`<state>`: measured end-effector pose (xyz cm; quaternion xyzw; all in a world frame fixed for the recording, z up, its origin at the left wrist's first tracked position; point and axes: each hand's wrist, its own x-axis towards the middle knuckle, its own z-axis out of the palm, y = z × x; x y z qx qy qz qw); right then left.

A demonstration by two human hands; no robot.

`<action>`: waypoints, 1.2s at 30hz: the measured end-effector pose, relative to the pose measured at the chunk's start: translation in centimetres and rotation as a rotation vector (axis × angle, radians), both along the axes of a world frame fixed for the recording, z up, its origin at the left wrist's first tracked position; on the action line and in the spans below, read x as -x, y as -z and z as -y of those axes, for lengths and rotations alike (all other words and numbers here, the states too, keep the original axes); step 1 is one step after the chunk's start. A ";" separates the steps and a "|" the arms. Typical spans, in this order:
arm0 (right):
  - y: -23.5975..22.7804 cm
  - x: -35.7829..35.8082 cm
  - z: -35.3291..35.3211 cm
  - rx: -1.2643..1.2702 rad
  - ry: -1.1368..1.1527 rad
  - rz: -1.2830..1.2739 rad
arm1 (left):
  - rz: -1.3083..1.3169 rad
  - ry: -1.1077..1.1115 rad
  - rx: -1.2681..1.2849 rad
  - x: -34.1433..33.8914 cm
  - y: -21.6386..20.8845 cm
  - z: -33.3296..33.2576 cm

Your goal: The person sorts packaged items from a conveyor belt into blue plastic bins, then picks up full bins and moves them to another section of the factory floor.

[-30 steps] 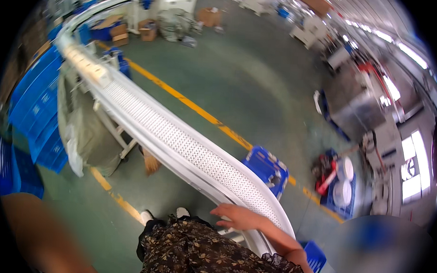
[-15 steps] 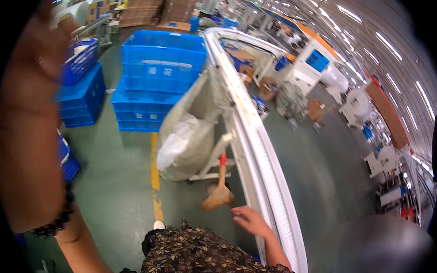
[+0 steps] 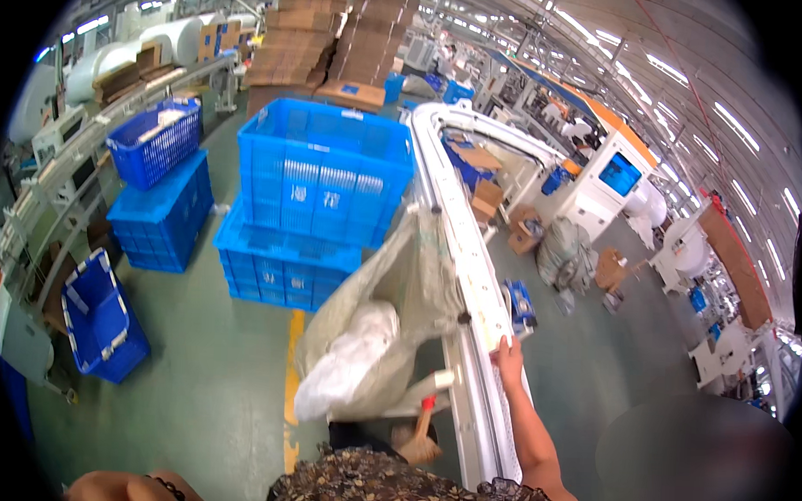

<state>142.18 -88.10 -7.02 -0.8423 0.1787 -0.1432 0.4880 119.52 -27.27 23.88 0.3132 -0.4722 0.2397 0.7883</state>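
My right hand is at the white conveyor rail, its fingers drawn together on the top near the right edge. Whatever they grip, if anything, is too small to make out. My left hand is low at the lower left edge, beside a dark beaded bracelet; its fingers are hidden. Left of the rail hangs an open grey-green sack with a bundle of white plastic film in it. Below the sack, a brush with a red-banded handle is near the rail's leg.
Stacked blue crates stand ahead. On the left are a lidded blue crate, a blue basket and another blue basket on the floor. Cardboard stacks rise behind. A stuffed sack lies right of the rail.
My right hand has moved forward from beside the rail onto its top. My left hand has dropped from high on the left to the lower edge. The view has tilted upward and come nearer the sack.
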 end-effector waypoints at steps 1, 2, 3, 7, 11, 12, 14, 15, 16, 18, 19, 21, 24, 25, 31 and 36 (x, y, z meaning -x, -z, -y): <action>0.7 -2.2 -0.3 -0.103 -0.028 0.054 | -0.048 -0.128 0.069 -2.2 0.9 1.5; 0.8 -4.7 -1.7 -0.047 -0.082 0.079 | -0.111 -0.274 0.122 -4.4 1.4 3.3; 0.7 -8.1 -3.5 0.026 -0.132 0.117 | -0.177 -0.330 0.061 -7.3 1.8 4.8; 0.0 -19.1 -3.5 0.140 -0.224 0.201 | -0.719 -0.253 -0.011 -17.0 7.8 6.9; -0.2 -30.3 -2.5 0.137 -0.276 0.228 | -1.122 -0.254 0.070 -20.9 14.8 7.7; -0.7 -33.0 -3.8 0.135 -0.309 0.236 | -1.185 -0.292 0.090 -20.5 16.0 7.4; -1.3 -37.8 -6.6 0.110 -0.348 0.277 | -1.286 -0.378 0.118 -20.1 18.1 6.3; -1.2 -39.5 -6.6 0.111 -0.353 0.289 | -1.332 -0.406 0.124 -20.1 19.4 6.1; -1.2 -41.6 -6.9 0.119 -0.366 0.335 | -1.379 -0.436 0.131 -20.0 20.5 5.7; -0.7 -45.6 -6.4 0.155 -0.310 0.314 | -1.459 -0.479 0.205 -19.9 22.1 5.0; -0.6 -47.1 -6.6 0.158 -0.293 0.320 | -1.497 -0.507 0.242 -19.6 22.9 4.4; 0.2 -50.2 -4.9 0.153 -0.297 0.291 | -1.577 -0.572 0.261 -19.0 25.1 3.0; 0.5 -52.6 -4.8 0.174 -0.257 0.330 | -1.690 -0.616 0.338 -15.8 29.8 0.2; 0.4 -52.5 -6.4 0.153 -0.278 0.283 | -1.730 -0.650 0.376 -13.4 31.5 -1.1; -2.2 -50.9 -11.6 0.409 -0.204 0.317 | -2.026 -0.820 0.889 4.2 45.6 -7.1; -4.1 -47.0 -18.2 0.616 -0.543 0.700 | -2.392 -0.999 0.744 12.1 50.0 -2.2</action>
